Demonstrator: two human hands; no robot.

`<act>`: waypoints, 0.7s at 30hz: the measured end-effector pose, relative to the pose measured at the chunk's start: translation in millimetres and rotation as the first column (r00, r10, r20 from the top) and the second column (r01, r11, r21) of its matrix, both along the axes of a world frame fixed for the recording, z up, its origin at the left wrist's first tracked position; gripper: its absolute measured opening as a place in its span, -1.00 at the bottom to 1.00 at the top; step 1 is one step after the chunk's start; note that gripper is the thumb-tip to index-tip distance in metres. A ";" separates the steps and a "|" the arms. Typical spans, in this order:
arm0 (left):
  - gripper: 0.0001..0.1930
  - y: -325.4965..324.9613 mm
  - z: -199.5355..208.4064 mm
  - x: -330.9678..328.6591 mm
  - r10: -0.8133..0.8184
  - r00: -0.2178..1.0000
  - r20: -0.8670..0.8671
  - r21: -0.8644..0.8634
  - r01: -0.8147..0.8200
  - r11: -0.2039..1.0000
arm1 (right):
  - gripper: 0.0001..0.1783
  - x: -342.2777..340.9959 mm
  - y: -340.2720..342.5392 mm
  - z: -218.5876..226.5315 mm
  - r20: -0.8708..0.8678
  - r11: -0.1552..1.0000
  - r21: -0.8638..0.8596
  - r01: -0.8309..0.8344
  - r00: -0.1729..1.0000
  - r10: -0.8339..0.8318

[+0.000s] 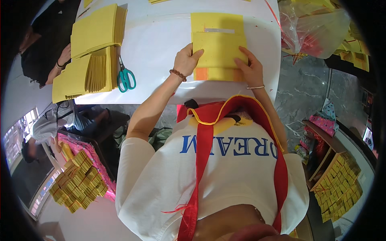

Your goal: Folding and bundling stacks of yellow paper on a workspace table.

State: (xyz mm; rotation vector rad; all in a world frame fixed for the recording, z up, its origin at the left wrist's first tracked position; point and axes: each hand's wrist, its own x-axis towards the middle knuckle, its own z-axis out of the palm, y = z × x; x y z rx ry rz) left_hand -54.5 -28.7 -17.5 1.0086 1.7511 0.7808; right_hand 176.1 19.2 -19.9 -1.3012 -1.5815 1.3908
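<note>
Near the front edge of the white table, my left hand [187,61] grips the left side of a folded yellow paper sheet [219,50], its thumb on top. At the opposite side my right hand [251,67] holds the same sheet between thumb and fingers. Beneath it lies more yellow paper [217,21], with a pale strip showing at the far part and orange patches at the near edge. Whether the two layers are joined I cannot tell. Teal-handled scissors [126,78] lie to the left, out of both hands.
Thick stacks of yellow paper [94,32] cover the table's [155,44] left end, where another person's hand [65,56] rests. A clear plastic bag [317,28] sits beyond the right edge. Bundled yellow paper is piled at lower left [78,180] and lower right [337,186].
</note>
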 end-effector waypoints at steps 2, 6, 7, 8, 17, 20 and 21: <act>-0.71 -0.1 -0.1 0.2 0.006 1.000 -0.014 0.023 -0.006 1.000 | -0.52 -3.3 0.5 2.7 -0.012 0.999 -0.044 0.005 1.000 -0.005; -0.69 0.1 9.7 3.7 -0.013 0.978 -0.208 0.006 0.015 1.000 | -0.54 -9.8 -1.9 11.5 0.121 0.998 0.036 0.054 0.991 -0.058; -0.69 0.2 7.2 4.5 -0.015 0.978 -0.207 0.005 0.016 1.000 | -0.54 -9.9 -2.2 12.2 0.148 0.993 0.105 0.058 0.986 -0.073; -0.68 -0.3 5.2 4.6 -0.007 0.975 -0.222 0.024 0.012 1.000 | -0.54 -10.9 -3.0 13.9 0.148 0.993 0.104 0.057 0.986 -0.072; -0.66 3.5 5.1 3.8 -0.001 0.973 -0.229 0.013 0.004 1.000 | -0.53 -10.0 4.4 11.9 0.172 0.999 0.009 0.040 0.984 -0.041; -0.65 4.4 4.2 4.3 0.012 0.980 -0.197 0.013 -0.009 1.000 | -0.53 -10.8 4.0 8.0 0.254 0.999 0.030 0.034 0.966 -0.040; -0.64 4.6 3.4 4.3 0.024 0.982 -0.186 0.030 -0.018 0.999 | -0.53 -10.0 4.2 4.8 0.251 0.999 0.034 0.036 0.967 -0.043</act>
